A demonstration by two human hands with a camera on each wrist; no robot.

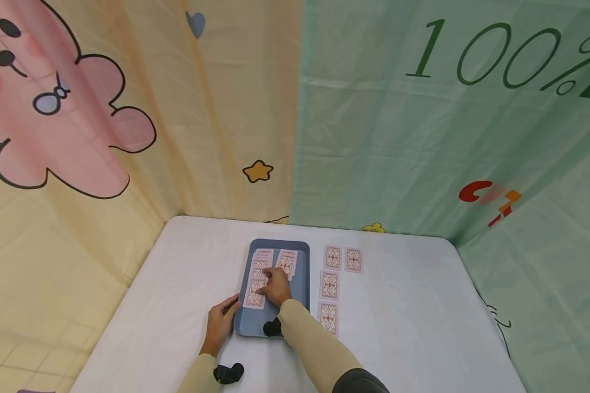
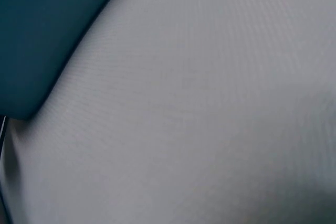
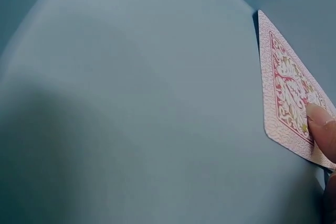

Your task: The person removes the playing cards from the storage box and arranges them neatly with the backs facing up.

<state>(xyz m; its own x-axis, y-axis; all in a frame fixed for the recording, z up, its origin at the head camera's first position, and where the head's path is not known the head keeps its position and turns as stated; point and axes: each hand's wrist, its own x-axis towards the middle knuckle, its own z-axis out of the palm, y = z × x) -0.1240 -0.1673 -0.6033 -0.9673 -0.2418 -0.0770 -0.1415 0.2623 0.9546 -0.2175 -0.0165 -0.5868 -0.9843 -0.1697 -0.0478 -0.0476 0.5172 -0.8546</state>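
Observation:
A blue tray (image 1: 300, 297) lies on the white-covered table (image 1: 403, 327) and carries several face-down patterned cards: an overlapping column (image 1: 259, 261) on its left and one card (image 1: 288, 260) at its upper right. My right hand (image 1: 277, 287) rests on the lowest card (image 1: 253, 296) of that column. In the right wrist view one fingertip (image 3: 320, 123) presses on that card (image 3: 286, 103) over the tray floor (image 3: 131, 119). My left hand (image 1: 223, 321) lies relaxed on the cloth, touching the tray's left edge. The left wrist view shows only cloth (image 2: 199, 119) and a tray corner (image 2: 37, 30).
Several more face-down cards lie on the cloth right of the tray: two side by side (image 1: 332, 256) (image 1: 353, 260) and two below them (image 1: 329, 285) (image 1: 328, 316). Printed fabric walls (image 1: 128, 136) close in the table on three sides. Black wrist mounts (image 1: 228, 373) sit on both sleeves.

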